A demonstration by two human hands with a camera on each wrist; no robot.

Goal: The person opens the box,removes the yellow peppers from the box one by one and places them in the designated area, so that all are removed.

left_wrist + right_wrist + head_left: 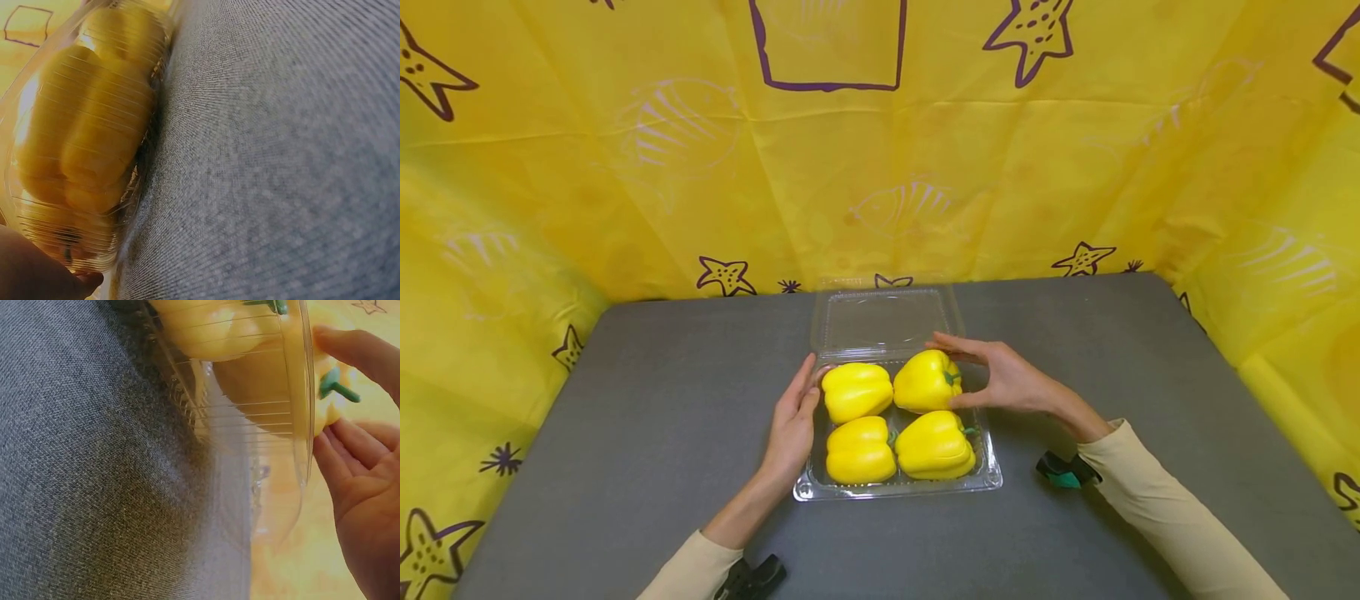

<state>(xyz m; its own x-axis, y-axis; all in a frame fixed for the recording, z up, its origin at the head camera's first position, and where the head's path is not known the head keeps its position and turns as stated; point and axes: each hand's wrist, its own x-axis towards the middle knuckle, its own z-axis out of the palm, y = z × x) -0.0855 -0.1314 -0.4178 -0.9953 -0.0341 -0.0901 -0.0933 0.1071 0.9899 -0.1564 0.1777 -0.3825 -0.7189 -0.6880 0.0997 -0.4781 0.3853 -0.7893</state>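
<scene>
My right hand [1011, 379] grips the far right yellow bell pepper [922, 382], thumb on its near side and fingers on its far side. Its green stem [337, 387] points toward the palm. The pepper sits in a clear plastic clamshell container [898, 490] with several other peppers, including the far left one [856, 390], the near left one [859, 450] and the near right one [934, 446]. Extended fingers of my left hand [790, 425] rest along the container's left side. Through the ribbed wall, peppers [100, 125] show in the left wrist view.
The clear lid [883, 321] is folded back flat behind the container, near the table's far edge. Dark grey cloth covers the table [662, 400]. A yellow curtain [820, 167] with sea drawings surrounds the back and sides. Wrist straps [1067, 469] sit on both forearms.
</scene>
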